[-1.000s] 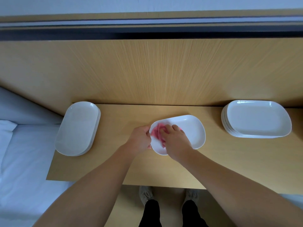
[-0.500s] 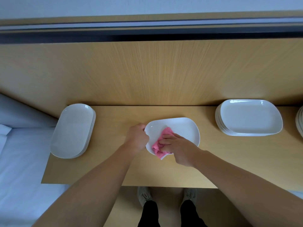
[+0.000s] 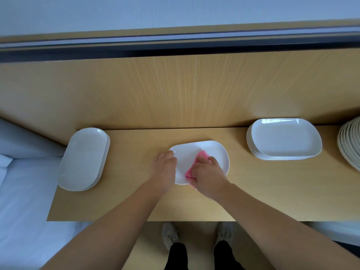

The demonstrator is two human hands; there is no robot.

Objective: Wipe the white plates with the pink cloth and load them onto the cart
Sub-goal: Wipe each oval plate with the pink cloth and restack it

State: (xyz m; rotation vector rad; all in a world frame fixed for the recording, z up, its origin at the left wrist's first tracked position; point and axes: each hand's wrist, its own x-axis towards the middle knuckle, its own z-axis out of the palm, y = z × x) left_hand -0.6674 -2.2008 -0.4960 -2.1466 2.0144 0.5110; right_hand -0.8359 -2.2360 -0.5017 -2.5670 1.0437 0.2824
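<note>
plate: on tabletop | left hand: grips the plate's left rim | right hand: fingers curled over pink cloth, pressing it onto the plate's near part | low stack: well left of the plate | taller stack: right of the plate, further back

Most of the crumpled pink cloth lies hidden under the right hand, which also covers the near rim of the white oval plate; the left hand hides that plate's left rim. The stack of pale round plates at far right is cut by the picture's edge, as is the light wooden bench under it.
</note>
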